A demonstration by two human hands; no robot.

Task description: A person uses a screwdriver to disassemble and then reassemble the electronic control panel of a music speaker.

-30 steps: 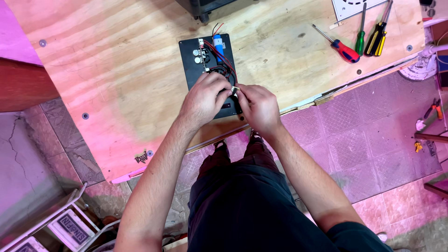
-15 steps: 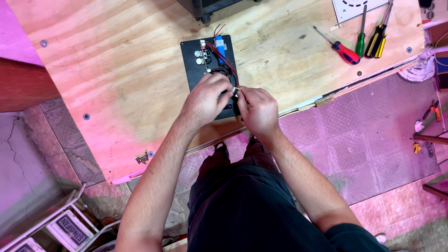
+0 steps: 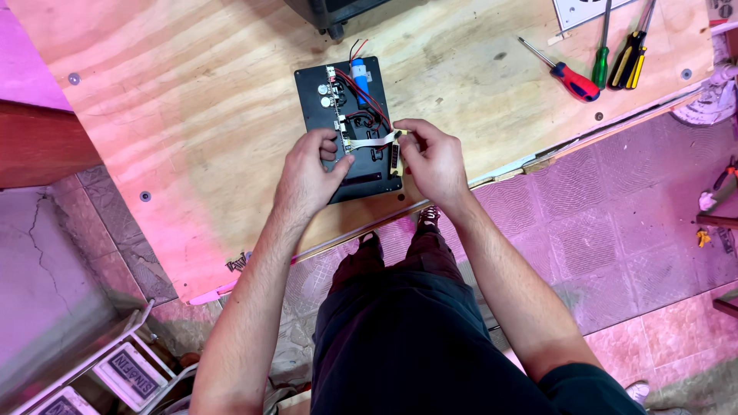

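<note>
Ribbon cable [image 3: 374,141] is stretched flat across the black panel [image 3: 314,92], above its slot, between both hands. Left hand [image 3: 307,173] is pinched on the cable's left end at the strip of connectors; right hand [image 3: 432,157] is closed on a small board [image 3: 395,156] at the cable's right end. Risk, as judged: cable could be torn or its connector pulled off if tugged sideways; red wires [image 3: 361,92] above it could be snagged.

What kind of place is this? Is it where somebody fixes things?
Probably a small repair workshop. A big plywood worktable holds a black panel with a circuit board and red wires, which the left hand and right hand are touching. Red, green and yellow-black screwdrivers lie nearby.
</note>
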